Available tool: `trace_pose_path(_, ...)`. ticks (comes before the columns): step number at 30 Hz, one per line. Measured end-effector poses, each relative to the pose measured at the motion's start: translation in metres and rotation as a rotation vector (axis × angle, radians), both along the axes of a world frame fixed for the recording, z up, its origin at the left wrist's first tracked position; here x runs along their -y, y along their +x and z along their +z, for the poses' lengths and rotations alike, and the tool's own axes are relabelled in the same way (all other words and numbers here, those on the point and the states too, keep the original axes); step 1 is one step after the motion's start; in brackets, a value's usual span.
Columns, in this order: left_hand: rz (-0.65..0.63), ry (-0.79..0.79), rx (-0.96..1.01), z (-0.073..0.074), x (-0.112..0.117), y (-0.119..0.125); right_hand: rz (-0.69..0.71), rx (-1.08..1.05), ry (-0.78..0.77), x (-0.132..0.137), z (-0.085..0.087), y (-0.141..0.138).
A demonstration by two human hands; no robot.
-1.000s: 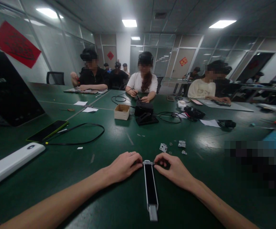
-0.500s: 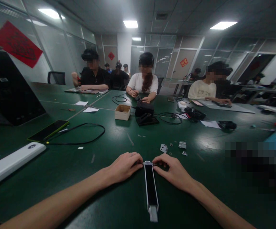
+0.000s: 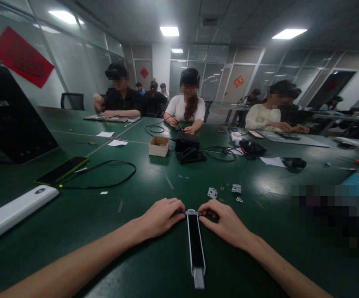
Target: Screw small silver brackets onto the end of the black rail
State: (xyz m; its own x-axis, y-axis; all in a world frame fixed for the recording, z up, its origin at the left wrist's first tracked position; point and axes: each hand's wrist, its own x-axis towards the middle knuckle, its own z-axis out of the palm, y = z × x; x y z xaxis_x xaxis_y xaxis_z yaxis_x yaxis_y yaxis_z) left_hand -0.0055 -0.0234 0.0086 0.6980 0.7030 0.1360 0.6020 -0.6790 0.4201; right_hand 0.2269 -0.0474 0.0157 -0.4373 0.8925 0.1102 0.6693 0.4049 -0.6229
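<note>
Lying well left of the black rail (image 3: pixel 195 244), a white bar (image 3: pixel 15 211), a green-edged phone (image 3: pixel 62 169) and a looped black cable (image 3: pixel 105 182) crowd only the outer stretch of the green table (image 3: pixel 89 215); the cloth between them and the rail is bare. The left hand (image 3: pixel 162 215), fingers curled, presses its fingertips against the rail's far end from the left, as it did a second ago. The rail lies flat, running lengthwise toward the person, and has not shifted. From the right, the right hand (image 3: pixel 224 221) has drawn its thumb and forefinger in from a looser reach and now pinches the silver cap at that far end, so both hands meet on the one spot. Just beyond and right of the rail's far end sit small metal parts (image 3: pixel 212 192), close to the right knuckles. Far right of the rail, a blurred patch hides what lies there. The table's near edge is out of view.
</note>
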Motion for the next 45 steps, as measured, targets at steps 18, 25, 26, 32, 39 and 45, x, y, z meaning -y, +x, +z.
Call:
trace_pose_path(18, -0.008, -0.046, 0.017, 0.001, 0.000, -0.002, -0.164, 0.270, 0.224, -0.027, 0.002, 0.055)
trace_pose_path(25, -0.014, -0.018, 0.027, -0.001, 0.000, -0.002, -0.172, 0.422, 0.116, -0.034, -0.002, 0.066)
trace_pose_path(26, -0.011, -0.019, 0.027, 0.000, 0.000, -0.002, -0.176, 0.438, 0.112, -0.033, -0.001, 0.065)
trace_pose_path(32, 0.013, -0.047, 0.017, 0.005, 0.002, 0.000, -0.185, 0.483, 0.121, -0.028, 0.003, 0.055)
trace_pose_path(39, 0.002, -0.049, 0.007, 0.005, 0.002, 0.000, -0.161, 0.503, 0.170, -0.028, 0.003, 0.055)
trace_pose_path(45, -0.017, -0.023, 0.005, -0.001, -0.002, 0.000, -0.190, 0.525, 0.119, -0.028, 0.005, 0.051)
